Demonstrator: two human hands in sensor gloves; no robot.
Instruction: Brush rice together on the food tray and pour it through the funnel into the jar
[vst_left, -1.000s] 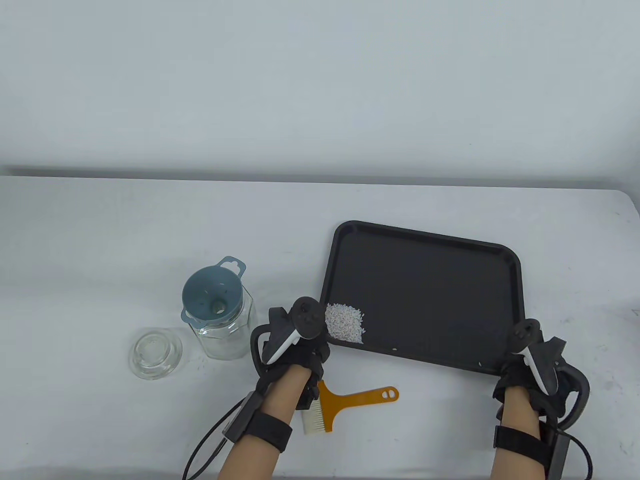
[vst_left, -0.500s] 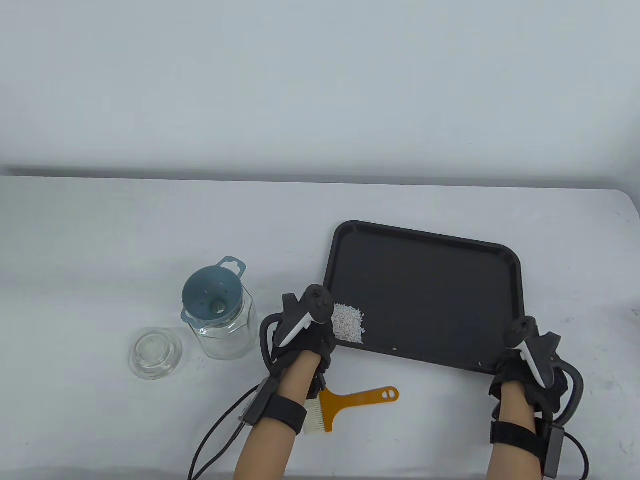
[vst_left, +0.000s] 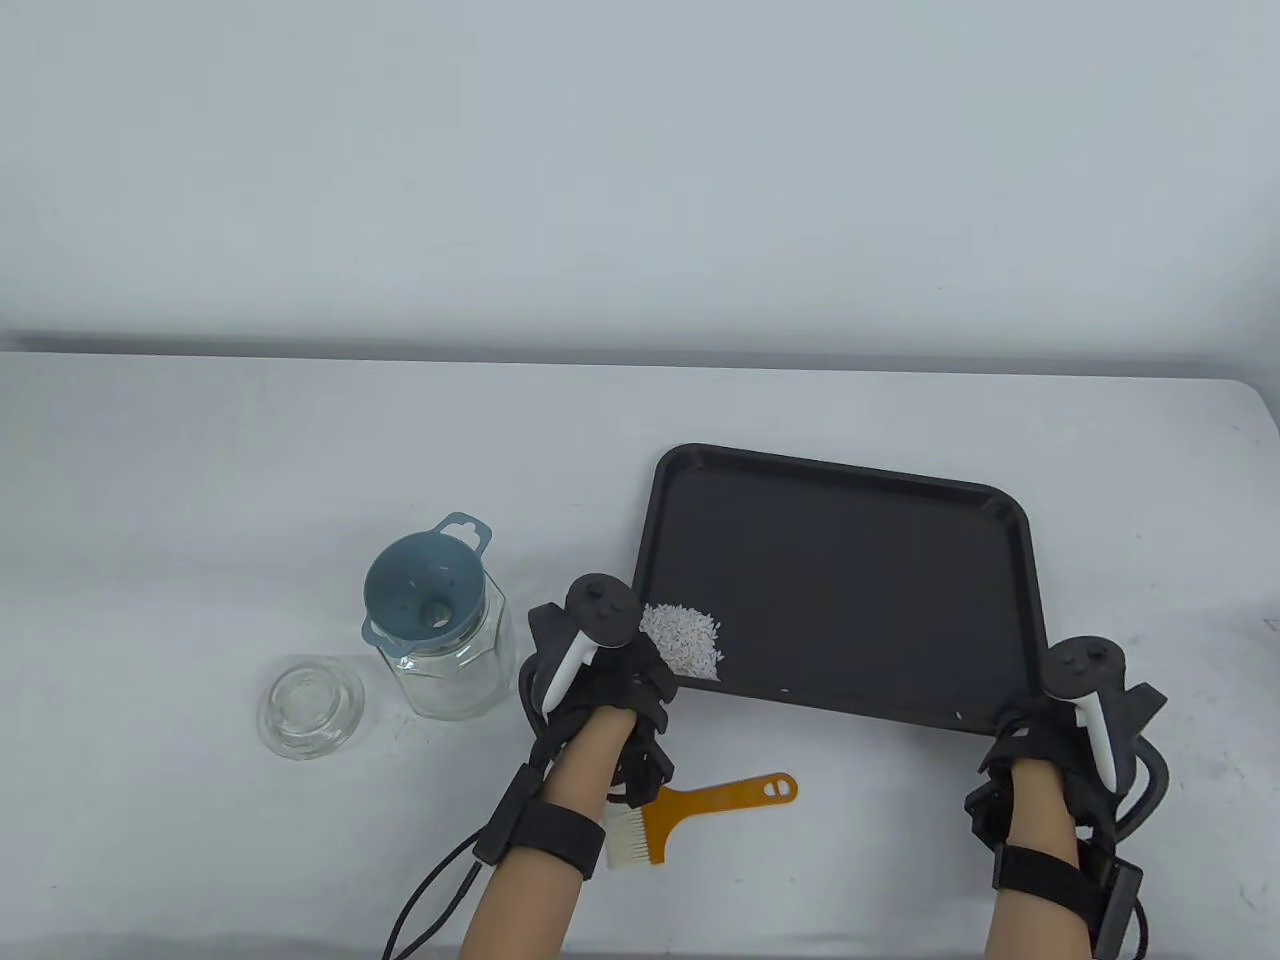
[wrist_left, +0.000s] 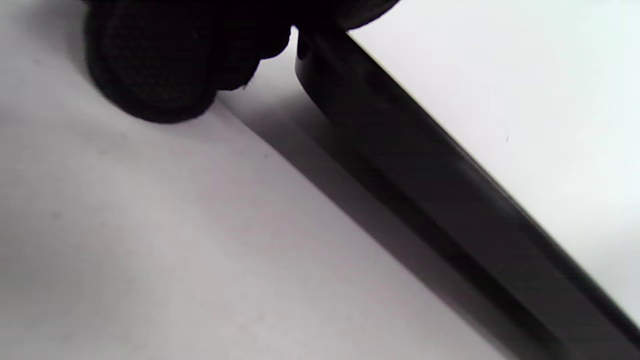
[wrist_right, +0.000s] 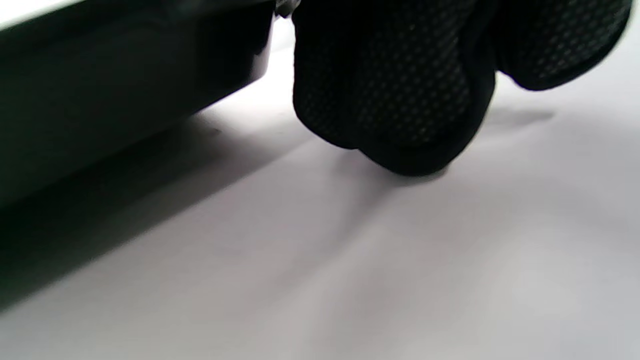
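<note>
The black food tray (vst_left: 850, 580) lies on the white table with a small heap of rice (vst_left: 683, 642) in its near left corner. My left hand (vst_left: 612, 678) grips that corner and my right hand (vst_left: 1050, 740) grips the near right corner. In the left wrist view the tray's edge (wrist_left: 425, 165) casts a wide shadow below it, with curled fingers (wrist_left: 160, 65) at its end. In the right wrist view curled fingers (wrist_right: 395, 85) sit beside the tray's wall (wrist_right: 110, 80). The glass jar (vst_left: 452, 672) stands to the left with the blue funnel (vst_left: 425, 595) in its mouth.
An orange-handled brush (vst_left: 690, 805) lies on the table between my forearms, near the front edge. The jar's glass lid (vst_left: 310, 705) rests left of the jar. A few stray grains lie along the tray's near rim.
Both hands closed in on the tray's near corners, and the tray with its rice has shifted slightly to the left. My right hand moved a little rightward and nearer.
</note>
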